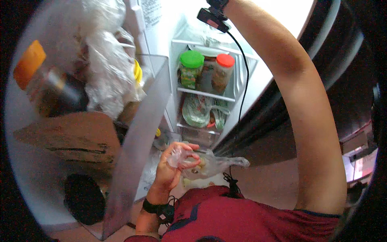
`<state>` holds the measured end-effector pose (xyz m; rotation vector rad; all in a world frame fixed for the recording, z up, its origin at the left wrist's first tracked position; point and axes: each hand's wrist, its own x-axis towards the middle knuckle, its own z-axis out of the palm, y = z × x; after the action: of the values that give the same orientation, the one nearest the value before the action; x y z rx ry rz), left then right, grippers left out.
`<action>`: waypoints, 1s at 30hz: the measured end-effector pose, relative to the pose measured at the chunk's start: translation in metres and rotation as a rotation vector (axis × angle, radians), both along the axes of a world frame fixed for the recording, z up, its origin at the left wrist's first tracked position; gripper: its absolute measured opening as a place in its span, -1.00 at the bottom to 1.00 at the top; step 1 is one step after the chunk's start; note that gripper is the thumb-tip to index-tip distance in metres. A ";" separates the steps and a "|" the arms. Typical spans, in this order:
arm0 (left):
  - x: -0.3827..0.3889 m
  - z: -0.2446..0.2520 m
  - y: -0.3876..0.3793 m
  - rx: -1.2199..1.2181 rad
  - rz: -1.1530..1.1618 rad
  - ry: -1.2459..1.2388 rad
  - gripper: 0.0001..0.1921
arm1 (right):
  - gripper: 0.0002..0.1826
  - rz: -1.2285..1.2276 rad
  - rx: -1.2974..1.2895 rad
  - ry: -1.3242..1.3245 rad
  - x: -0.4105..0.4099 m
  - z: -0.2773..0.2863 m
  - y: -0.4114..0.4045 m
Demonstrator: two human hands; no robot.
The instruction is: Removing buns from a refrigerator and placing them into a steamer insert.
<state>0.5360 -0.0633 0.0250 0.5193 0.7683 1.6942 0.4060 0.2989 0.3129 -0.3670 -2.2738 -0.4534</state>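
Observation:
My left hand (172, 165) grips the gathered top of a clear plastic bag (205, 169) in front of my body. Pale pieces show through the film, too blurred to name. My right arm (305, 90) reaches up over the open refrigerator, and its hand lies beyond the top edge of the picture. Below that arm, inside the refrigerator, a jar with a green lid (192, 60) and a jar with a red lid (223, 69) stand on one glass shelf (208, 94). One shelf lower lies a plastic bag with green contents (196, 112).
At left the open refrigerator door's bin (142, 121) juts toward me, with crumpled plastic bags (108, 69), a brown package (78, 139), a dark round item (84, 199) and an orange-capped container (30, 65). A black cable (246, 69) hangs from the right wrist device (213, 19).

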 end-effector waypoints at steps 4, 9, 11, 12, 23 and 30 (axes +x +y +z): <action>0.002 0.004 0.007 -0.012 0.006 0.038 -0.73 | -0.83 -0.165 -0.101 0.063 0.066 -0.004 -0.069; 0.008 0.008 0.006 -0.028 0.062 -0.007 -0.74 | -0.83 0.187 -0.533 0.033 0.145 -0.029 -0.142; 0.008 0.013 0.004 -0.040 0.072 0.037 -0.76 | -0.82 0.295 -0.756 -0.002 0.179 -0.043 -0.170; 0.011 0.014 0.003 -0.013 0.053 0.036 -0.77 | -0.82 0.309 -0.866 -0.019 0.203 -0.052 -0.177; 0.023 0.020 -0.016 -0.026 0.086 0.123 -0.77 | -0.47 -0.095 -0.926 -0.330 0.369 -0.293 -0.230; 0.031 0.010 -0.035 0.060 0.065 0.256 -0.69 | -0.78 -0.193 -1.605 0.059 0.422 -0.357 -0.269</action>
<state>0.5674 -0.0979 0.0346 0.7702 0.9278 1.7349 0.8280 0.0302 -0.0444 -1.3023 -2.0489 1.3873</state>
